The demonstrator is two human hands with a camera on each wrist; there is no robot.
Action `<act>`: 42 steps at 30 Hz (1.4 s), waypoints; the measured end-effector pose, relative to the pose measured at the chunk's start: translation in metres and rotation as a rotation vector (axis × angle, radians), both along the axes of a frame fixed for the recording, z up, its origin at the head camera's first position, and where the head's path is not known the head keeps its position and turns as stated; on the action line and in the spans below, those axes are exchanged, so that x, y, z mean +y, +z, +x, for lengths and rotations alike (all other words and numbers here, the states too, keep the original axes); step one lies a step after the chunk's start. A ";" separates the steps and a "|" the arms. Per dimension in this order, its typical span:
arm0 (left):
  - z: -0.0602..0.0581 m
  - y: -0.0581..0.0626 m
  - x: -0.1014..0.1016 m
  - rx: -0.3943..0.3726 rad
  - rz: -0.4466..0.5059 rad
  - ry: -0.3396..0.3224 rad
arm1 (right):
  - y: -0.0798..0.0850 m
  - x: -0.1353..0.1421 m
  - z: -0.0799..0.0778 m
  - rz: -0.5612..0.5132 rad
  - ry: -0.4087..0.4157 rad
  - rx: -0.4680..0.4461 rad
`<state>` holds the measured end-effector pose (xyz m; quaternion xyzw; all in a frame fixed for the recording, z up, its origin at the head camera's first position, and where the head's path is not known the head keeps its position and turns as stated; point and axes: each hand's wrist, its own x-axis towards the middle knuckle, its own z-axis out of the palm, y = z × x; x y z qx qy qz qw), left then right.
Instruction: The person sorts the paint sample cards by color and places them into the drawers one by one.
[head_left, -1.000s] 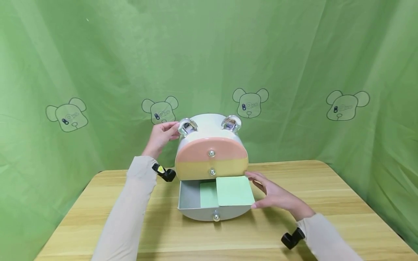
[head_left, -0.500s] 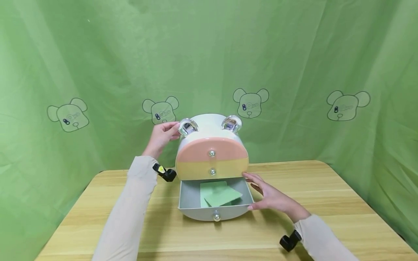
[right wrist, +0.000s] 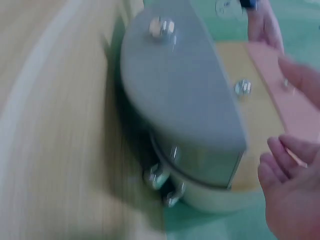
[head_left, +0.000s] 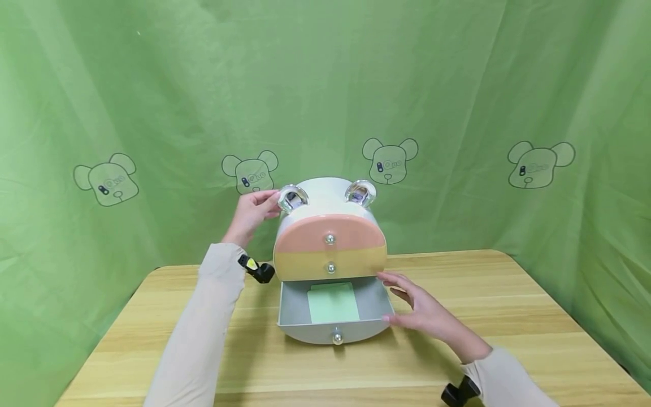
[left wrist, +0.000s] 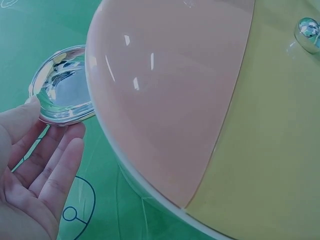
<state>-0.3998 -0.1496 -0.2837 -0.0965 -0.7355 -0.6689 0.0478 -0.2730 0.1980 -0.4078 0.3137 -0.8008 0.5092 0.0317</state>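
A small animal-shaped chest of drawers [head_left: 328,195] stands at the table's middle, with a pink drawer front [head_left: 305,234] over a yellow one [head_left: 305,268]. Its grey bottom drawer [head_left: 305,333] is pulled out. Light green square paper sheets [head_left: 333,305] lie stacked in it, nearly aligned. My left hand [head_left: 249,213] pinches the chest's shiny silver left ear [left wrist: 65,87] between thumb and fingers. Beside the drawer's right wall, my right hand [head_left: 424,311] holds nothing, its thumb and fingers spread apart, fingertips right at the drawer's edge.
The chest rests on a light wooden table [head_left: 508,316]. A green curtain [head_left: 325,85] with printed bear heads hangs close behind. Round silver knobs [head_left: 337,339] stick out from the drawer fronts. Small silver feet [right wrist: 156,176] show beneath the chest.
A green sheet at my right hand's fingers dropped into the drawer, landed askew, then came to lie squarely on the other paper. My left hand stayed on the ear.
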 end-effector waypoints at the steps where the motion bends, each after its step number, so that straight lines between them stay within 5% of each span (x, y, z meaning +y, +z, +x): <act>1: 0.000 0.000 0.000 -0.001 0.001 0.000 | 0.002 -0.003 0.003 -0.018 -0.013 0.007; 7: -0.001 0.000 0.000 -0.006 0.004 -0.006 | 0.006 -0.037 0.034 -0.077 -0.098 -0.014; 16: 0.000 0.002 0.000 -0.004 -0.005 0.010 | -0.034 -0.082 0.066 -0.183 -0.154 -0.331; 21: -0.001 0.000 -0.001 -0.014 -0.003 0.006 | -0.049 -0.094 0.067 -0.247 -0.227 -0.400; 29: -0.001 -0.001 0.000 -0.007 0.002 0.002 | -0.053 -0.105 0.062 -0.299 -0.289 -0.339; 35: -0.002 -0.001 -0.001 -0.005 0.006 0.001 | -0.061 -0.109 0.060 -0.419 -0.302 -0.394; 42: -0.001 -0.002 -0.001 -0.008 0.009 0.003 | -0.066 -0.117 0.058 -0.496 -0.410 -0.362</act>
